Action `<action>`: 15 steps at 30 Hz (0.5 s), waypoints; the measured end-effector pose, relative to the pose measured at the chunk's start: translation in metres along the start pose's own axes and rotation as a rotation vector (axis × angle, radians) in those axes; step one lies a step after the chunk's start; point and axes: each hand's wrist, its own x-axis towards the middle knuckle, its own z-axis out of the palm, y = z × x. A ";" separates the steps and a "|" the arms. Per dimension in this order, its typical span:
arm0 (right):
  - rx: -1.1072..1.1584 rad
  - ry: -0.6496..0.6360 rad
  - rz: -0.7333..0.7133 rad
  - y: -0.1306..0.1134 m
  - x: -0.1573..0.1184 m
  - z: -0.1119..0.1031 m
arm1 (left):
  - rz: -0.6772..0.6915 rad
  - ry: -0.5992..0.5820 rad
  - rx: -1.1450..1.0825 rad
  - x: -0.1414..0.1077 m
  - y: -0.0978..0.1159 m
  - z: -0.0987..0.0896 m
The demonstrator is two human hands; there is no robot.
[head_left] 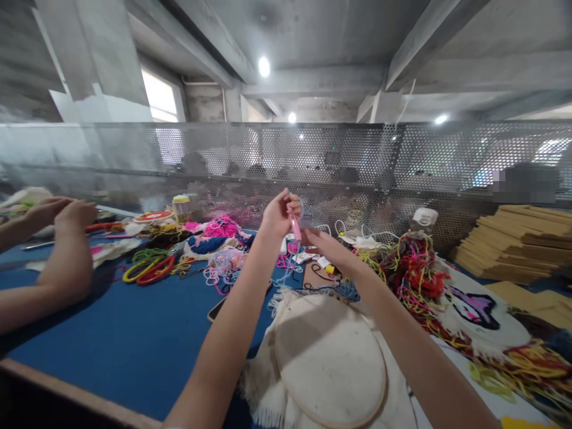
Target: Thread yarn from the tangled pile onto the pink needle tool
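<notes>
Raised over the table, my left hand (282, 213) has its fingers curled around a pink-handled punch needle (295, 229). My right hand (328, 247) meets the handle's lower end from the right, its fingertips close together there. Light blue yarn (286, 275) trails below the tool toward the cloth. Under my forearms lies a round wooden embroidery hoop (330, 363) with off-white cloth stretched in it. Frayed cloth edges (263, 411) spread out around the hoop.
A co-worker's arms (67, 256) reach in at left. Scissors (152, 271) and pink yarn (221, 227) lie left of centre. On the right are tangled red yarn (422, 277), an embroidered piece (476, 307) and stacked brown cardboard (513, 244). A perforated metal screen (286, 149) stands behind.
</notes>
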 end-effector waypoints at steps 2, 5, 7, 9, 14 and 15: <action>0.141 0.017 -0.041 -0.005 -0.003 -0.001 | -0.105 -0.032 0.047 -0.003 -0.011 0.007; 0.281 0.036 -0.010 -0.004 -0.008 -0.010 | -0.174 -0.074 0.113 -0.003 -0.017 0.010; 0.278 0.031 0.021 0.002 -0.009 -0.019 | -0.109 -0.051 0.107 0.000 -0.014 0.007; 0.269 0.028 0.046 0.010 -0.010 -0.029 | -0.033 -0.012 0.083 0.004 -0.004 -0.001; 0.242 0.095 0.089 0.031 -0.014 -0.059 | 0.150 0.080 0.017 0.012 0.036 -0.029; 0.231 0.107 0.096 0.033 -0.017 -0.066 | 0.180 0.099 0.011 0.012 0.044 -0.035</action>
